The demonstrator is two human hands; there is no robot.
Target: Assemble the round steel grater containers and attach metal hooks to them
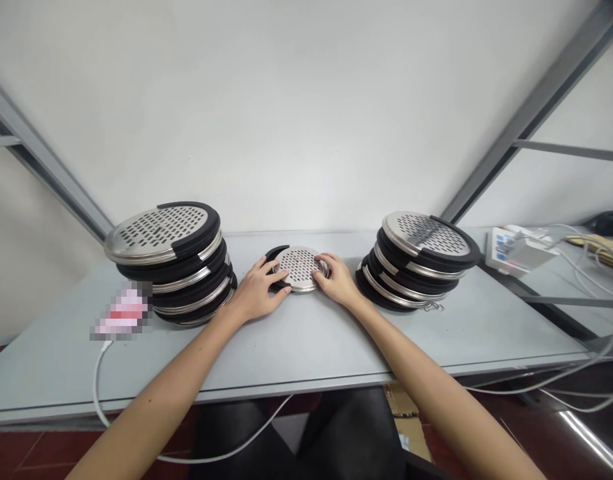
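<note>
A round perforated metal lid (299, 267) with a black rim on its left side lies flat on the grey table between two stacks. My left hand (261, 288) grips its left side, fingers over the black rim and onto the metal. The bare metal edge on the right is held by my right hand (338, 280), thumb and fingers curled at it. Close to my left hand rises a stack of similar black-rimmed lids (174, 263). Another such stack (419, 260) stands just right of my right hand, leaning a little.
A blurred pinkish object (120, 315) with a white cable (97, 380) lies by the left stack. Right of the table are a white power strip (509, 252) and tangled cables. Grey metal posts flank the table against a white wall.
</note>
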